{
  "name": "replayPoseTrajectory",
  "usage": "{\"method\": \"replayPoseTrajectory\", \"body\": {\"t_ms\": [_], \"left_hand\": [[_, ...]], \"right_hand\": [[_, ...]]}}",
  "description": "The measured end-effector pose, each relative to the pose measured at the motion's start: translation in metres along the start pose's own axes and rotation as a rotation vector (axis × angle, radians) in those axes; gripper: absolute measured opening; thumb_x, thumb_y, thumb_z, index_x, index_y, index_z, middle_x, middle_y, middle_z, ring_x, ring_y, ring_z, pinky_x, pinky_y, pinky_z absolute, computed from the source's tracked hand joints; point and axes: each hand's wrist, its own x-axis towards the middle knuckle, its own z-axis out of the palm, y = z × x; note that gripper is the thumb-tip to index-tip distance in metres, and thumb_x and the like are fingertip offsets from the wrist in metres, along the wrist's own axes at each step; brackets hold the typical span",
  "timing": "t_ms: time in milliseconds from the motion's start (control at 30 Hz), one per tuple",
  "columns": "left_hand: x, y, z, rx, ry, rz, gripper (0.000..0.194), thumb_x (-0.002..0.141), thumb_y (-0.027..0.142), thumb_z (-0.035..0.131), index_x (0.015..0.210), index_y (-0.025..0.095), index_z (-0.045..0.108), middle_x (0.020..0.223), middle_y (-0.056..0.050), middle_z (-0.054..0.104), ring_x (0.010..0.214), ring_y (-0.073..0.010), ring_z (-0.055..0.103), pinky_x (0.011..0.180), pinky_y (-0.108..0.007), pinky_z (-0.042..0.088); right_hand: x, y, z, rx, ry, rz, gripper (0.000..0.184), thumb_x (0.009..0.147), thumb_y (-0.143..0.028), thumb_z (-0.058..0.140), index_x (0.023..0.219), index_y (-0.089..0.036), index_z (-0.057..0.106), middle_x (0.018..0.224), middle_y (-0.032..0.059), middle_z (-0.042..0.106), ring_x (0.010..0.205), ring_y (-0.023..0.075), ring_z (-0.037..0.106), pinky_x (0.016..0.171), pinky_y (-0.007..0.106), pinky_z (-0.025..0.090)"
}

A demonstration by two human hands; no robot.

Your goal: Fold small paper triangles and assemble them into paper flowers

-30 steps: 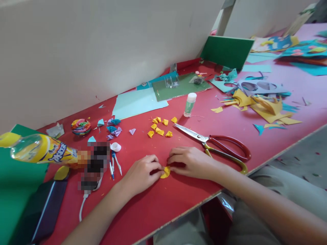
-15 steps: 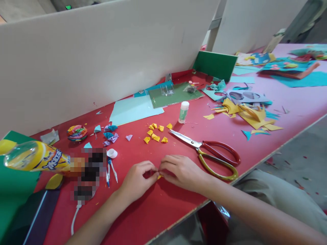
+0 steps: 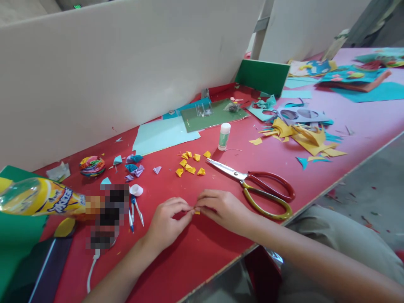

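Observation:
My left hand [image 3: 170, 222] and my right hand [image 3: 222, 210] meet fingertip to fingertip just above the red table. Between their pinched fingers is a small piece of yellow paper [image 3: 197, 212], mostly hidden, with only a sliver showing below the right fingers. Beyond the hands lie several small folded yellow paper pieces [image 3: 190, 168]. Large scissors [image 3: 235, 173], with one red and one olive handle, rest to the right with the blades slightly apart. Upright behind them stands a glue stick [image 3: 224, 136] with a white top.
On the left are a tilted drink bottle [image 3: 47, 197], a blurred-out device with a white cable [image 3: 91, 273], a compass [image 3: 137, 212] and a white cap [image 3: 136, 190]. Colourful folded papers [image 3: 134, 168] lie beyond. Yellow scraps [image 3: 311, 141] are heaped right. A white panel [image 3: 126, 71] borders the back.
The whole view has shifted slightly. Both hands stay pinched together at the yellow paper, with only a small change in the fingers and in how much of the paper shows.

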Motion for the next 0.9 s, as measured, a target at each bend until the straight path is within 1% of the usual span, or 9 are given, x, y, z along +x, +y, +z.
{"method": "replayPoseTrajectory", "body": {"t_ms": [100, 200, 300, 367, 467, 533, 700, 800, 900], "left_hand": [[0.0, 0.002, 0.0, 0.023, -0.022, 0.038, 0.011, 0.078, 0.018, 0.054, 0.071, 0.015, 0.063, 0.073, -0.003, 0.062, 0.069, -0.012, 0.056, 0.067, -0.023, 0.044], [-0.001, 0.004, 0.0, 0.0, -0.006, 0.04, 0.011, 0.077, 0.017, 0.054, 0.071, 0.015, 0.063, 0.072, -0.003, 0.061, 0.068, -0.0116, 0.056, 0.065, -0.022, 0.044], [-0.001, 0.005, 0.001, -0.105, 0.075, -0.054, 0.01, 0.077, 0.02, 0.056, 0.075, 0.015, 0.064, 0.074, -0.003, 0.062, 0.067, -0.0111, 0.056, 0.061, -0.02, 0.044], [0.0, 0.005, 0.002, -0.194, 0.121, -0.129, 0.011, 0.077, 0.023, 0.056, 0.076, 0.015, 0.065, 0.075, -0.004, 0.062, 0.068, -0.0116, 0.057, 0.061, -0.02, 0.045], [0.0, 0.005, 0.003, -0.273, 0.113, -0.183, 0.013, 0.077, 0.025, 0.057, 0.075, 0.014, 0.064, 0.076, -0.004, 0.062, 0.069, -0.0124, 0.058, 0.062, -0.02, 0.047], [0.001, 0.005, 0.002, -0.256, 0.089, -0.175, 0.013, 0.077, 0.025, 0.057, 0.077, 0.015, 0.064, 0.078, -0.005, 0.062, 0.072, -0.0131, 0.059, 0.063, -0.02, 0.048], [0.0, 0.005, 0.001, -0.128, 0.065, -0.076, 0.018, 0.077, 0.024, 0.057, 0.091, 0.016, 0.065, 0.087, -0.006, 0.064, 0.078, -0.0144, 0.06, 0.066, -0.022, 0.049], [0.0, 0.004, 0.003, -0.088, 0.052, -0.015, 0.015, 0.078, 0.021, 0.055, 0.087, 0.016, 0.066, 0.084, -0.006, 0.065, 0.076, -0.0134, 0.06, 0.068, -0.022, 0.048], [-0.001, 0.004, 0.004, -0.077, 0.092, -0.008, 0.013, 0.078, 0.02, 0.055, 0.084, 0.016, 0.067, 0.082, -0.005, 0.066, 0.076, -0.0131, 0.06, 0.071, -0.022, 0.048]], "right_hand": [[-0.001, -0.003, 0.001, -0.038, -0.008, 0.0, 0.017, 0.084, -0.016, 0.046, 0.085, -0.019, 0.063, 0.085, 0.0022, 0.063, 0.076, 0.0128, 0.057, 0.066, 0.022, 0.042], [-0.001, -0.005, 0.002, 0.037, 0.015, 0.069, 0.014, 0.084, -0.02, 0.047, 0.083, -0.019, 0.062, 0.085, 0.003, 0.062, 0.073, 0.0128, 0.057, 0.065, 0.022, 0.042], [0.002, -0.004, 0.002, 0.202, 0.079, 0.202, 0.01, 0.08, -0.024, 0.053, 0.081, -0.018, 0.06, 0.083, 0.0032, 0.061, 0.071, 0.0125, 0.056, 0.063, 0.022, 0.043], [0.003, -0.003, 0.002, 0.303, 0.098, 0.28, 0.009, 0.078, -0.024, 0.055, 0.08, -0.017, 0.06, 0.08, 0.0026, 0.061, 0.068, 0.012, 0.055, 0.06, 0.022, 0.043], [0.004, -0.001, 0.002, 0.398, 0.075, 0.345, 0.011, 0.08, -0.025, 0.053, 0.079, -0.016, 0.06, 0.076, 0.002, 0.061, 0.063, 0.0107, 0.054, 0.055, 0.02, 0.042], [0.004, -0.001, 0.0, 0.38, 0.069, 0.33, 0.013, 0.081, -0.025, 0.052, 0.078, -0.016, 0.061, 0.074, 0.0017, 0.061, 0.063, 0.0108, 0.054, 0.055, 0.021, 0.042], [0.002, -0.003, -0.008, 0.172, 0.057, 0.223, 0.011, 0.08, -0.021, 0.052, 0.079, -0.018, 0.063, 0.081, 0.0031, 0.063, 0.071, 0.0134, 0.057, 0.063, 0.023, 0.043], [0.001, -0.004, -0.008, 0.093, 0.04, 0.197, 0.01, 0.079, -0.019, 0.053, 0.081, -0.018, 0.063, 0.084, 0.0029, 0.063, 0.073, 0.0137, 0.057, 0.064, 0.023, 0.043], [0.001, -0.005, -0.007, 0.073, 0.061, 0.209, 0.009, 0.078, -0.02, 0.054, 0.081, -0.018, 0.062, 0.083, 0.0026, 0.063, 0.073, 0.0137, 0.057, 0.064, 0.023, 0.043]]}}
